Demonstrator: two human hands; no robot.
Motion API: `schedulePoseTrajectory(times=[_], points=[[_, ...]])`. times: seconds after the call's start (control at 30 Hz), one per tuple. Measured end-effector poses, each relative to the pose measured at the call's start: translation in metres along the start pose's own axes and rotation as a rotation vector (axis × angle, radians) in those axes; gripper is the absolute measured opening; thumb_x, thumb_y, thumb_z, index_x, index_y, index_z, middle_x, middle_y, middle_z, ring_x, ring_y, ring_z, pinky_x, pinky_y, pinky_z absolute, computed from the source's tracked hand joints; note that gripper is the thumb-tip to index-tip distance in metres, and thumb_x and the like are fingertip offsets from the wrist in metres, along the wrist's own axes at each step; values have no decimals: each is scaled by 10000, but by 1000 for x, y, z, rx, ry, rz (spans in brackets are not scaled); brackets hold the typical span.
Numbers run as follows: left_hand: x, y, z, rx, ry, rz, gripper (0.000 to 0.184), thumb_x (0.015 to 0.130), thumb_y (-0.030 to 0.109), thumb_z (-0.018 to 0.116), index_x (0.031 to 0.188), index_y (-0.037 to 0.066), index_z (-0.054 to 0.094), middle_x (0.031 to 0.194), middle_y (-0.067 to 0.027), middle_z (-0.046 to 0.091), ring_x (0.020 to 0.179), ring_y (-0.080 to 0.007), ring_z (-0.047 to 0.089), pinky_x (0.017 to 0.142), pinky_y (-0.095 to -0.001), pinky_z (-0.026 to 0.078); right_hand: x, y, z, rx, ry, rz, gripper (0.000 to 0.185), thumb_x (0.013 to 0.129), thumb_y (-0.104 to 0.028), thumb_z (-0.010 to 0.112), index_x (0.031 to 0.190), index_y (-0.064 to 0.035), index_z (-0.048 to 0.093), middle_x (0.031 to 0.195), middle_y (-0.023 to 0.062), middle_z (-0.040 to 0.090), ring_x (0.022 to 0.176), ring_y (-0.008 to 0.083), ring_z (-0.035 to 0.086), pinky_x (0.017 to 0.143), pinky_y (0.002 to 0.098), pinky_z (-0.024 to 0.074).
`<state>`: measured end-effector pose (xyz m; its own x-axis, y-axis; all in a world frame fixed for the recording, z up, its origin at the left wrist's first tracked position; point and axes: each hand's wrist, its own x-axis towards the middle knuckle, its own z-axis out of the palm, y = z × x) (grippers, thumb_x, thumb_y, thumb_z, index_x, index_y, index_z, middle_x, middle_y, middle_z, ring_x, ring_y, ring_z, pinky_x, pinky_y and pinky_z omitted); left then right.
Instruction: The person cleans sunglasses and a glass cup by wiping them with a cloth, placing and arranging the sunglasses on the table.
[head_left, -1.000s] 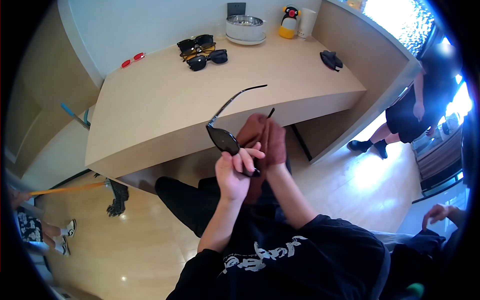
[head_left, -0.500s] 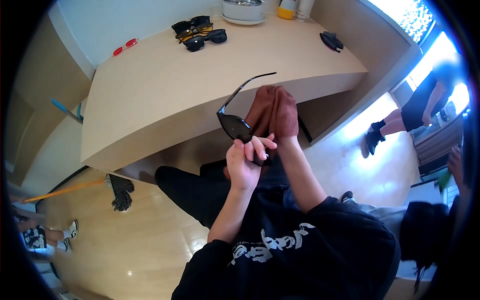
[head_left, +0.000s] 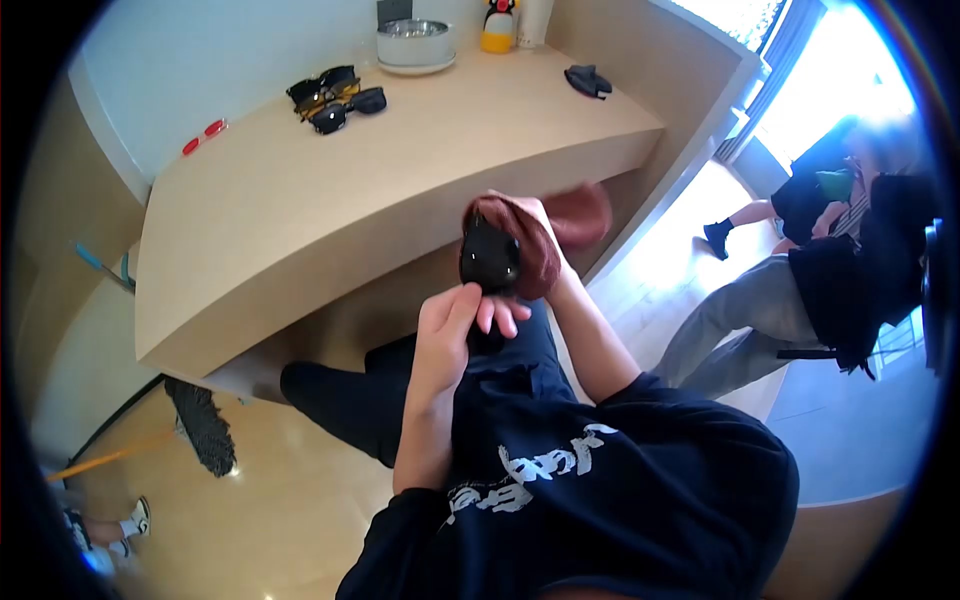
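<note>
L hand (head_left: 445,335) pinches dark sunglasses (head_left: 488,255) mid-frame, R hand (head_left: 535,225) grips reddish-brown cloth (head_left: 538,250) on them, near curved wood desk (head_left: 400,155); mop head (head_left: 203,428) on floor (head_left: 300,480) lower L, ppl (head_left: 735,325) far R.

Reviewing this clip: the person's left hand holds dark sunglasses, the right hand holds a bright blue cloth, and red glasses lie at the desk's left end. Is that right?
Not quite: the cloth in the right hand is reddish-brown, not blue, as the head view shows. The left hand, dark sunglasses and red glasses are as you say.
</note>
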<state>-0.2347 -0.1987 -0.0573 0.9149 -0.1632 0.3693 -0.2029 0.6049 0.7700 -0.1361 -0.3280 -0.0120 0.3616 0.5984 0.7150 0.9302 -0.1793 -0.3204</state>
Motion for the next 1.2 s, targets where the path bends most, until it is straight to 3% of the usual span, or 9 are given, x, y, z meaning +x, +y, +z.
schedulePoseTrajectory(times=[0.2, 0.3, 0.47, 0.63, 0.7, 0.77, 1.03, 1.07, 1.2], points=[[-20, 1, -14, 71, -38, 19, 408, 950, 207, 337, 609, 23, 466, 637, -130, 579, 740, -242, 597, 782, -358, 437, -20, -10, -9, -81, -86, 85, 258, 697, -19, 542, 955, -29, 533, 887, 147, 576, 757, 354, 566, 660, 357, 472], [-28, -22, -32, 55, -86, 70, 417, 950, 230, 352, 619, 15, 486, 638, -128, 578, 726, -237, 597, 780, -354, 436, -39, -5, -4, 68, -21, 269, 153, 744, -55, 530, 882, -4, 570, 785, 130, 587, 665, 270, 577, 651, 303, 468], [-25, -15, -29, 13, -82, 72, 418, 943, 242, 374, 619, 5, 491, 629, -132, 567, 721, -249, 597, 804, -367, 434, -46, 3, -29, 352, -107, 622, 232, 764, -99, 575, 980, -14, 591, 905, 77, 631, 845, 115, 568, 771, 258, 452], [-27, -8, -22, -15, -55, 61, 411, 927, 260, 415, 618, 1, 496, 644, -141, 571, 771, -269, 588, 853, -384, 413, -51, 3, -36, 426, 61, 557, 250, 764, -55, 575, 1009, -17, 607, 939, 51, 638, 872, 98, 556, 784, 261, 454], [-22, -7, -18, 104, 52, 222, 418, 932, 288, 410, 610, 27, 466, 841, -215, 598, 938, -295, 560, 905, -421, 401, -50, 0, -35, 379, 235, 570, 232, 765, -20, 570, 991, -11, 623, 901, 62, 647, 852, 111, 570, 759, 262, 459], [-14, -13, -22, 308, 193, 299, 432, 941, 298, 387, 628, 6, 451, 1261, -282, 421, 1196, -328, 415, 1030, -439, 277, -52, -5, -24, 317, 254, 602, 203, 774, -10, 539, 961, 6, 618, 825, 98, 631, 792, 153, 586, 726, 262, 457], [-2, -18, -22, 182, 68, 262, 416, 942, 296, 378, 631, 29, 450, 1319, -310, 341, 1285, -338, 305, 1059, -457, 200, -58, 10, -14, 165, 42, 430, 252, 721, -64, 573, 960, 2, 617, 880, 149, 617, 812, 290, 586, 761, 327, 460], [-1, -21, -17, 210, 109, 302, 443, 944, 280, 386, 653, -24, 522, 1261, -293, 428, 1107, -265, 497, 968, -358, 341, -59, 12, -19, 226, -37, 443, 269, 724, -100, 587, 975, -7, 618, 890, 154, 618, 817, 296, 581, 768, 338, 458], [-8, -25, -21, 243, 227, 212, 439, 933, 300, 415, 655, -16, 539, 1221, -266, 479, 809, -201, 567, 770, -299, 418, -63, 12, -38, 281, -286, 333, 269, 769, -118, 563, 1003, 4, 611, 890, 128, 624, 804, 234, 582, 765, 307, 452]])
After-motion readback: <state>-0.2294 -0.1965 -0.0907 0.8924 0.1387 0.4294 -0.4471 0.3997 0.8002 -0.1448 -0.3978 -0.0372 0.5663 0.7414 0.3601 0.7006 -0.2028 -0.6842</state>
